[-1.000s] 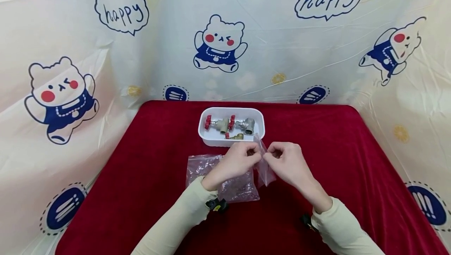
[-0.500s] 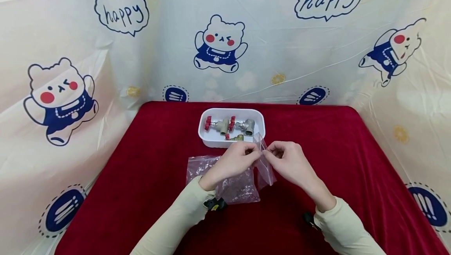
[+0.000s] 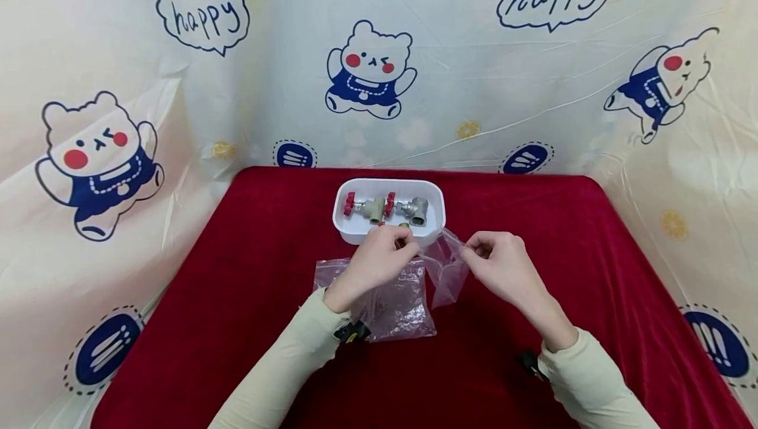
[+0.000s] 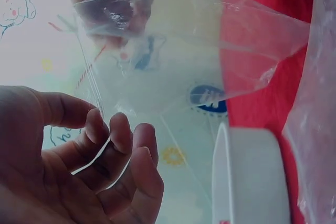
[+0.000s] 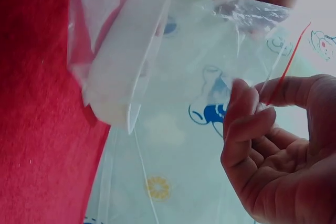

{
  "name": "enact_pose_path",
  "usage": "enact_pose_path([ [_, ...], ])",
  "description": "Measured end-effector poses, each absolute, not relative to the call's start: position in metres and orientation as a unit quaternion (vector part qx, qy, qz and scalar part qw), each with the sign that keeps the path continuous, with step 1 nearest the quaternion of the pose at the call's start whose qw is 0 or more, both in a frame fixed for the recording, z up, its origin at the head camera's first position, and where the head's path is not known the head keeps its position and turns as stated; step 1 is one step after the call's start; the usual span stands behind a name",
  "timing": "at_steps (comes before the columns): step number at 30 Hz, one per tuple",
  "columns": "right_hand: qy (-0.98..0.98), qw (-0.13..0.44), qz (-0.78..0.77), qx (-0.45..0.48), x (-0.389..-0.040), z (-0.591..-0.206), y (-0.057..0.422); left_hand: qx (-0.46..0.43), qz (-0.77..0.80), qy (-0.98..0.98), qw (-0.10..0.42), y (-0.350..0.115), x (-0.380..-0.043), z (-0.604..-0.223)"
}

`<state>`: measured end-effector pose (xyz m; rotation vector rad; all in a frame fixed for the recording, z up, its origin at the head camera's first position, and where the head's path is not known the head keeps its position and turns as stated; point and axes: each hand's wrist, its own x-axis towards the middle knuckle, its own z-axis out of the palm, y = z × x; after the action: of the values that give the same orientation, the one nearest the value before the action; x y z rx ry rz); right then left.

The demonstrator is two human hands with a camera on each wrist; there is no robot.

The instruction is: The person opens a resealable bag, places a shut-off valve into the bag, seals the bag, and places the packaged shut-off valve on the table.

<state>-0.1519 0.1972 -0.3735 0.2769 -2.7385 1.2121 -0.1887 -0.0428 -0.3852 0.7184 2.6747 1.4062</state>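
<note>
A clear zip bag [image 3: 448, 274] hangs between the two hands in the head view, its mouth spread apart. The left hand [image 3: 379, 261] pinches one side of the opening between thumb and fingertips. At the opposite side, the right hand [image 3: 503, 268] pinches the other edge. A red strip [image 5: 289, 69] runs along the edge at the right fingertips in the right wrist view. Through the film in the left wrist view, the bag [image 4: 178, 51] looks flat and see-through. Another clear zip bag [image 3: 403, 314] lies on the cloth, partly under the left forearm.
Beyond the hands stands a white tray [image 3: 337, 222]. It holds a valve with a red handwheel [image 3: 372, 209], a silvery valve [image 3: 417, 210] and a small brass piece mostly hidden by the left hand. Red cloth [image 3: 266, 238] covers the table; printed curtains [image 3: 450, 54] surround it.
The hands have moved apart, left hand leftward and right hand rightward. The bag between them has gone from narrow and folded to spread at its mouth.
</note>
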Motion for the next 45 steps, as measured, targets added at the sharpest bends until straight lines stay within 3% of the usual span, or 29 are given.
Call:
enact_pose_path([
  [9, -0.906, 0.028, 0.413, 0.083, -0.15, -0.369, 0.204, 0.256, 0.419, 0.87, -0.038, -0.049, -0.186, -0.378],
  [21, -0.874, 0.014, 0.478, 0.092, -0.15, -0.363, 0.199, 0.318, 0.483, 0.812, 0.077, -0.041, -0.184, -0.407],
  [30, -0.852, -0.007, 0.515, 0.098, -0.152, -0.355, 0.19, 0.341, 0.465, 0.816, 0.049, -0.009, -0.174, -0.427],
  [38, -0.804, -0.035, 0.587, 0.085, -0.147, -0.34, 0.187, 0.303, 0.491, 0.814, 0.072, -0.007, -0.179, -0.437],
  [41, -0.795, -0.019, 0.601, 0.078, -0.146, -0.337, 0.188, 0.286, 0.489, 0.822, 0.056, -0.004, -0.178, -0.438],
  [45, -0.785, 0.011, 0.615, 0.064, -0.148, -0.335, 0.189, 0.251, 0.442, 0.861, -0.013, 0.001, -0.173, -0.439],
])
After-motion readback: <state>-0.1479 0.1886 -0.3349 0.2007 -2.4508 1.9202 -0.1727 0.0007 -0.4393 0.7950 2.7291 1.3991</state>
